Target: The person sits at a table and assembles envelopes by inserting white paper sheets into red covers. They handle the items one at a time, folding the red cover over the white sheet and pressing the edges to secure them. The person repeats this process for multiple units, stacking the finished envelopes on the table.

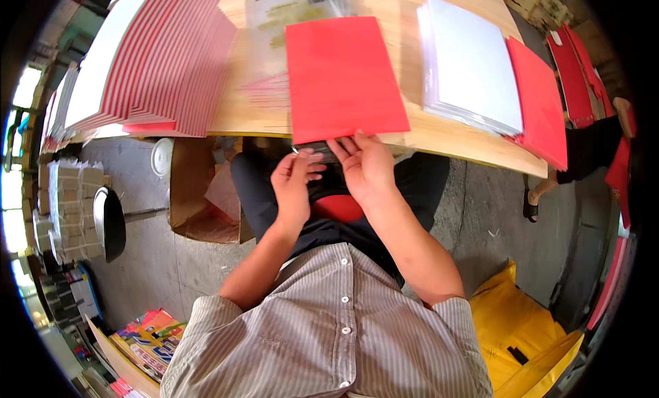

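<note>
A flat red folder (347, 78) lies in front of me, its near edge reaching the table's front edge. My right hand (367, 166) has its fingers at that edge, the fingertips closed on the folder. Just below and to the left, my left hand (294, 182) pinches a shiny piece of clear plastic film (317, 151), seen against the dark space under the table. How far the film runs beneath the folder is hidden. Behind the folder lie clear plastic sleeves (264, 37), partly covered and blurred.
A tall stack of white-and-red folders (165, 61) fills the table's left. White packs in clear plastic (470, 61) and another red folder (539, 99) lie right. A cardboard box (199, 223) stands below the table, a yellow bag (515, 329) lower right. Another person's leg (546, 185) shows right.
</note>
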Action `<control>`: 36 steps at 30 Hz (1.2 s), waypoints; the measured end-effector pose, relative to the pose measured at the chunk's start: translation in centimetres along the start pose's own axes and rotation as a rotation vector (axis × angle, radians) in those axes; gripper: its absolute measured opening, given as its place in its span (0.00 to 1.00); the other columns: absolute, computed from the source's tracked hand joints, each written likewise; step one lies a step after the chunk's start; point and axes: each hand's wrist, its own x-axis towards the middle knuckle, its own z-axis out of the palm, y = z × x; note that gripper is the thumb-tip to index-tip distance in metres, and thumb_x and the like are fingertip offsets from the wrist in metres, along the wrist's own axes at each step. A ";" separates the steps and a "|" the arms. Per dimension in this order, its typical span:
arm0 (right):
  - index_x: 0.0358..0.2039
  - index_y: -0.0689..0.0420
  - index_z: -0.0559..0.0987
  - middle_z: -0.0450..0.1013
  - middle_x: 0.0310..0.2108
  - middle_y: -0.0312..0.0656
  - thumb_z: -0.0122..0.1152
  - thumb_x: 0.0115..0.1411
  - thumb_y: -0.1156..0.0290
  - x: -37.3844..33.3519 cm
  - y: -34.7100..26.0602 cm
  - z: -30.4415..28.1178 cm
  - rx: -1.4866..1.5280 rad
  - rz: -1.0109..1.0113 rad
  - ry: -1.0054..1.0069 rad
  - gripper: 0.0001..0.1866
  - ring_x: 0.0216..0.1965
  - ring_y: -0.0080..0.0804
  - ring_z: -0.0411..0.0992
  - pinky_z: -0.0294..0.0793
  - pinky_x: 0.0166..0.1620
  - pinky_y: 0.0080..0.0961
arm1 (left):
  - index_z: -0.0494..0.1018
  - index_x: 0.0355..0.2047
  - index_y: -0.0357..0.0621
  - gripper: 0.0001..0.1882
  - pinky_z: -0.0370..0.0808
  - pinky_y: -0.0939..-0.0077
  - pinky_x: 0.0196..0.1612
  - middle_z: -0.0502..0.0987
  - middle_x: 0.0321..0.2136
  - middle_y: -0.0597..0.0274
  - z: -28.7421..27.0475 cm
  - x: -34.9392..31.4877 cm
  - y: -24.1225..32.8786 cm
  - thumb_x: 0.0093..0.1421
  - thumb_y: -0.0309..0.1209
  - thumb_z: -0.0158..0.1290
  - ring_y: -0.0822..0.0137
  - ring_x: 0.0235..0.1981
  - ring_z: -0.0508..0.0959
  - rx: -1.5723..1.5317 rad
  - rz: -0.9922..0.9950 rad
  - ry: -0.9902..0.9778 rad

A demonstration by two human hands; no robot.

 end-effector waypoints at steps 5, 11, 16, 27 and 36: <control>0.49 0.68 0.73 0.77 0.48 0.55 0.53 0.70 0.68 -4.9 -1.9 -3.6 -0.133 0.030 -0.057 0.15 0.49 0.46 0.78 0.81 0.50 0.43 | 0.75 0.43 0.39 0.09 0.77 0.76 0.36 0.82 0.34 0.56 -0.8 -0.2 1.1 0.70 0.32 0.52 0.68 0.33 0.82 -0.083 -0.063 0.053; 0.43 0.58 0.78 0.79 0.35 0.39 0.62 0.67 0.56 -3.3 -3.7 -9.7 -0.336 -0.063 0.074 0.17 0.35 0.27 0.77 0.76 0.36 0.24 | 0.73 0.36 0.41 0.07 0.73 0.74 0.39 0.75 0.34 0.60 -1.9 0.0 0.9 0.60 0.23 0.61 0.64 0.37 0.77 0.561 0.719 -0.053; 0.41 0.60 0.80 0.80 0.35 0.39 0.64 0.66 0.64 -0.9 -3.5 -9.4 -0.411 -0.211 -0.032 0.12 0.32 0.23 0.76 0.73 0.33 0.19 | 0.79 0.39 0.48 0.14 0.65 0.64 0.51 0.77 0.40 0.65 3.3 3.1 5.7 0.52 0.32 0.66 0.60 0.45 0.74 1.258 1.138 -0.291; 0.40 0.60 0.81 0.80 0.32 0.39 0.65 0.65 0.70 0.2 -2.6 -10.3 -0.398 -0.231 -0.030 0.08 0.30 0.22 0.74 0.70 0.32 0.18 | 0.81 0.40 0.49 0.13 0.69 0.63 0.52 0.79 0.43 0.67 4.3 5.6 5.5 0.53 0.32 0.65 0.61 0.48 0.76 1.412 1.154 -0.483; 0.46 0.62 0.81 0.80 0.36 0.39 0.65 0.64 0.73 0.1 -2.8 -11.8 -0.365 -0.212 -0.130 0.12 0.31 0.21 0.74 0.70 0.33 0.17 | 0.81 0.40 0.45 0.14 0.71 0.63 0.52 0.80 0.43 0.64 4.8 5.5 5.4 0.52 0.30 0.65 0.59 0.49 0.77 1.407 1.173 -0.497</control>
